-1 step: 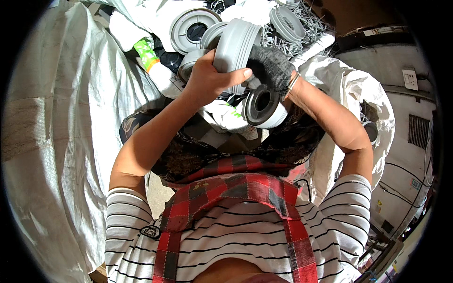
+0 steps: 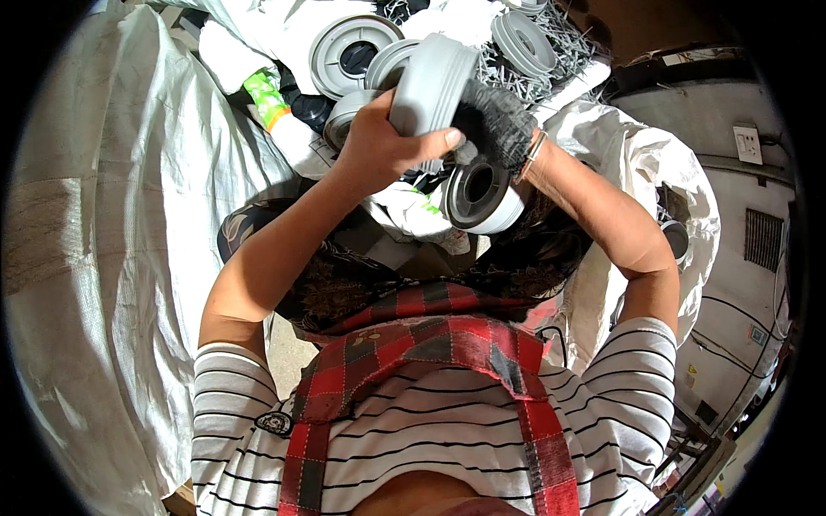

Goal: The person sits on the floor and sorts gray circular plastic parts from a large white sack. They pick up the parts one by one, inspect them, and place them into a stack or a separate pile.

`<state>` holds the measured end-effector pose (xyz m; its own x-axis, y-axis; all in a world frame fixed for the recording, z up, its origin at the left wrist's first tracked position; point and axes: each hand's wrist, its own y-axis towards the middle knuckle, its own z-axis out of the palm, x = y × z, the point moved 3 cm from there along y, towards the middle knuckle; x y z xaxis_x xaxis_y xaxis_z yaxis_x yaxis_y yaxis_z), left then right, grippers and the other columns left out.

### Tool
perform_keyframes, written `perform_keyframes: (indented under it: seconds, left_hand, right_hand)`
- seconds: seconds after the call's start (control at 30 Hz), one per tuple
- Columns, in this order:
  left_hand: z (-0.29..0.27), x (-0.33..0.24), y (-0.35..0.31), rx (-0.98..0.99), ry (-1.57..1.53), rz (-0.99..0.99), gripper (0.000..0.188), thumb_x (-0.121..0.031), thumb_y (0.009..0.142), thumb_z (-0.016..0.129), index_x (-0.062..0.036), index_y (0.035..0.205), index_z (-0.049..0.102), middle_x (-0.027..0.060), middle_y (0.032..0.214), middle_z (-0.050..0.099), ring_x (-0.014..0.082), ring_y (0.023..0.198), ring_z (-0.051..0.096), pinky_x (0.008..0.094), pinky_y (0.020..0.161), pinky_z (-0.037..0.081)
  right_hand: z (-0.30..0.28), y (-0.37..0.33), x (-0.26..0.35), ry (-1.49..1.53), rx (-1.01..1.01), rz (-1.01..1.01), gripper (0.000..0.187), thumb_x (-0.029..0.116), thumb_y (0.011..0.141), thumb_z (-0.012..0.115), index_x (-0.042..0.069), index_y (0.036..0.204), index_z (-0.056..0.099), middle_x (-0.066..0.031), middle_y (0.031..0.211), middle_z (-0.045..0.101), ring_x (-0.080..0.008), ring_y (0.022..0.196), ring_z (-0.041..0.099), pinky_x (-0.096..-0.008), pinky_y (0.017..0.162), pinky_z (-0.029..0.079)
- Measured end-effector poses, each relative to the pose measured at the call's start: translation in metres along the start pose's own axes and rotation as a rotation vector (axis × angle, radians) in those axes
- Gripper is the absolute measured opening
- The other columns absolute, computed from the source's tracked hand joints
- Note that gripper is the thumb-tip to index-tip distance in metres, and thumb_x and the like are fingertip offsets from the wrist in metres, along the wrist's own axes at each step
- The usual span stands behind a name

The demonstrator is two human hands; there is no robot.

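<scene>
A pale grey ribbed plastic ring (image 2: 430, 82) is held up on its side, slightly blurred. My bare left hand (image 2: 385, 142) grips it from the left, the thumb across its lower edge. Against the ring's right face is my right hand (image 2: 495, 125) in a dark grey glove, its fingers curled; what they close on is hidden. Just below the glove, another grey ring (image 2: 477, 198) with a dark centre lies tilted by my lap. Beyond my left hand are more grey round parts, among them a wide flanged one (image 2: 354, 57) with a dark hole.
A heap of thin grey plastic strips (image 2: 564, 52) lies at the far right, with a ribbed ring (image 2: 523, 43) on it. Large white woven sacks stand at the left (image 2: 129, 258) and right (image 2: 632, 163). A wall socket (image 2: 748, 144) is at the right.
The ring in my left hand has turned slightly, its top leaning a little more to the right. My gloved right hand has shifted slightly against it.
</scene>
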<state>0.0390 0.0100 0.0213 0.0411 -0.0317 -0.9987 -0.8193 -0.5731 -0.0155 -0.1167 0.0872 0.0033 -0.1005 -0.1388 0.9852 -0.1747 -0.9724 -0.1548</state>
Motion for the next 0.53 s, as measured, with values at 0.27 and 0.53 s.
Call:
perform_keyframes:
  seconds: [0.27,0.53]
  left_hand:
    - [-0.006,0.000,0.001,-0.013,0.029,-0.072,0.041,-0.036,0.072,0.073,0.0010,0.084,0.061,0.0001,0.065,0.056,0.0091,0.059,0.053,0.0252,0.054,0.043]
    - [-0.010,0.018,0.004,0.085,-0.579,-0.338,0.032,-0.028,0.079,0.070,-0.0018,0.096,0.060,0.0020,0.074,0.059,0.0092,0.063,0.058,0.0258,0.057,0.049]
  right_hand:
    - [-0.001,0.001,0.006,-0.427,-0.069,0.069,0.054,0.042,0.073,0.072,-0.003,0.101,0.059,-0.0137,0.088,0.064,-0.0226,0.077,0.065,-0.0317,0.062,0.054]
    - [0.015,-0.019,0.030,-1.421,0.254,-0.554,0.069,0.032,0.071,0.070,0.006,0.128,0.043,-0.0229,0.125,0.046,-0.0368,0.110,0.052,-0.0377,0.087,0.047]
